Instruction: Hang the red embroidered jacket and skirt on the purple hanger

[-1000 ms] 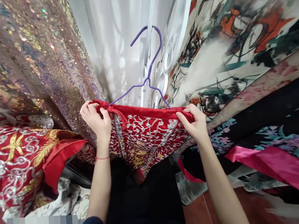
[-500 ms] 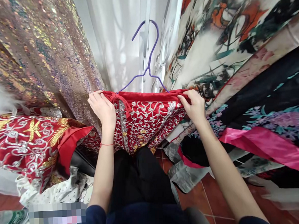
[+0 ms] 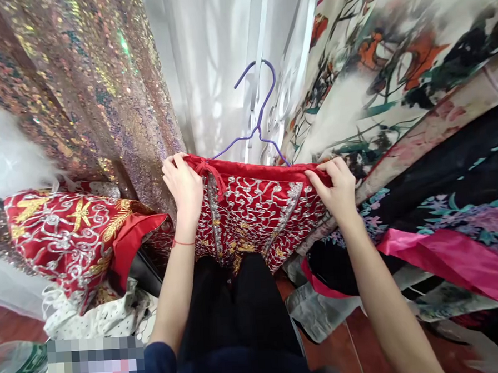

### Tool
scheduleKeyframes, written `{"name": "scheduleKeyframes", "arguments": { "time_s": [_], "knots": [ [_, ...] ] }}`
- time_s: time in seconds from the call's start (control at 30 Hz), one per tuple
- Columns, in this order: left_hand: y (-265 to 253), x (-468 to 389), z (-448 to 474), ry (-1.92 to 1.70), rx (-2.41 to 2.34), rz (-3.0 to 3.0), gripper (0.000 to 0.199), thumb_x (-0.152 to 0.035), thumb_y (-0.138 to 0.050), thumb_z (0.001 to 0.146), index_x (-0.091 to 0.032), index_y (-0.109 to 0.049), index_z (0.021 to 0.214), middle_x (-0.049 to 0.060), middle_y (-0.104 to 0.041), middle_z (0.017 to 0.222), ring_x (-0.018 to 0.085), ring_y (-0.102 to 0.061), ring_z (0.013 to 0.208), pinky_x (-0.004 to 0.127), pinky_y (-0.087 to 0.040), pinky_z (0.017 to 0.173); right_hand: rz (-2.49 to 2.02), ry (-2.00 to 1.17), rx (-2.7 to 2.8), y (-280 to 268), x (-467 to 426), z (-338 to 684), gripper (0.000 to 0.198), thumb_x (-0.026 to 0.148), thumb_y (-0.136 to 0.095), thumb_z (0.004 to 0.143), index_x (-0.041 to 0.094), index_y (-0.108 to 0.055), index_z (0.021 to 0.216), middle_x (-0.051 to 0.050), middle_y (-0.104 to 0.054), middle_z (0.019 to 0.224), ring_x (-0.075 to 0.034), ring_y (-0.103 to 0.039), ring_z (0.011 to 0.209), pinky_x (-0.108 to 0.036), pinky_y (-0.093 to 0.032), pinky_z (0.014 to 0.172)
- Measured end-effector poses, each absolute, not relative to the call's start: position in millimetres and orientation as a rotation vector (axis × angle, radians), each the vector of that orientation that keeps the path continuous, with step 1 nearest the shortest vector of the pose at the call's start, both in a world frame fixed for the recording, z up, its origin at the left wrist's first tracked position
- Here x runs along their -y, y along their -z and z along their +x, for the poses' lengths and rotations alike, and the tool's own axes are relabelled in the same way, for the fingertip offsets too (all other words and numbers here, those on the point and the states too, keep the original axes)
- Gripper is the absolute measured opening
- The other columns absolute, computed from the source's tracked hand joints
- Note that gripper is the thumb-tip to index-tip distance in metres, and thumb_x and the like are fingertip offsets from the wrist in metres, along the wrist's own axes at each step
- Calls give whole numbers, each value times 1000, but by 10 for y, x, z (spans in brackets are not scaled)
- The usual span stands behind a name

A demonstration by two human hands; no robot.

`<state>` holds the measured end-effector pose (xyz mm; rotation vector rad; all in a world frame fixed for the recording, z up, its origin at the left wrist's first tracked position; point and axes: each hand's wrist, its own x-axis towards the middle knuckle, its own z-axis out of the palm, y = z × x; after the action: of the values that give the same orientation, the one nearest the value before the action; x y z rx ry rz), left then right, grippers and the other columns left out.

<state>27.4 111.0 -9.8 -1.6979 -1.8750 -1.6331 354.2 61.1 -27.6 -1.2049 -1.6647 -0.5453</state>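
Observation:
A red skirt [image 3: 250,208] with silver and gold embroidery hangs stretched between my hands, its plain red waistband uppermost. My left hand [image 3: 184,187] grips the left end of the waistband, close to a tied red drawstring [image 3: 212,177]. At the other end, my right hand [image 3: 336,186] pinches the band between thumb and fingers. Rising from inside the waistband is a purple hanger [image 3: 259,122]; its hook is free and its lower part is hidden by the skirt.
A matching red embroidered garment [image 3: 68,235] lies at the left, over white dotted cloth [image 3: 93,322]. Sequined fabric [image 3: 118,76], white drapery [image 3: 204,61] and a painted-print cloth [image 3: 377,90] hang behind. Black floral fabric with a pink band [image 3: 448,254] fills the right. Red tiles [image 3: 337,354] show below.
The skirt, hanger and both hands sit slightly lower and further right in view, as do the surroundings. Both hands keep their hold on the waistband.

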Motion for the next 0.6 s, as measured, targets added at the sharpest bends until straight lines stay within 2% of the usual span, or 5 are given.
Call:
{"name": "scheduleKeyframes", "arguments": {
  "time_s": [0.17,0.33,0.4,0.5,0.6],
  "knots": [
    [120,-607,447,1590,1607,-1907,33,-18,-41,94,-13,-53,124,20,-48,139,30,-40,138,49,-32,117,-1247,775,1482,239,-467,3193,18,38,-58,91,21,-59,95,-13,-58,97,-31,-57,95,-48,-46,86],
    [213,64,233,1409,1454,-2013,34,-27,-49,95,-17,-53,128,17,-51,141,29,-38,143,48,-31,119,-1047,662,1619,140,-333,2481,6,26,-56,91,22,-60,94,-13,-57,97,-29,-55,93,-47,-45,85],
    [308,291,-64,1298,1554,-1929,49,-33,-54,93,-16,-47,138,20,-42,151,33,-30,148,52,-25,121,-970,575,1740,110,-316,2178,6,24,-55,92,23,-61,94,-11,-57,96,-27,-54,91,-45,-45,83],
    [499,567,-651,1093,1841,-1758,87,-41,-64,84,-8,-24,154,29,-21,161,43,-10,154,62,-18,120,-866,449,1927,121,-301,1663,10,26,-53,94,22,-62,97,-11,-59,98,-26,-54,93,-43,-45,84],
    [652,780,-1195,831,2117,-1599,111,-39,-73,73,2,-10,156,36,-12,161,48,0,153,67,-19,116,-641,370,2232,195,-245,1027,29,35,-58,93,17,-61,116,-18,-58,119,-31,-52,110,-46,-44,92]
  ]
}}
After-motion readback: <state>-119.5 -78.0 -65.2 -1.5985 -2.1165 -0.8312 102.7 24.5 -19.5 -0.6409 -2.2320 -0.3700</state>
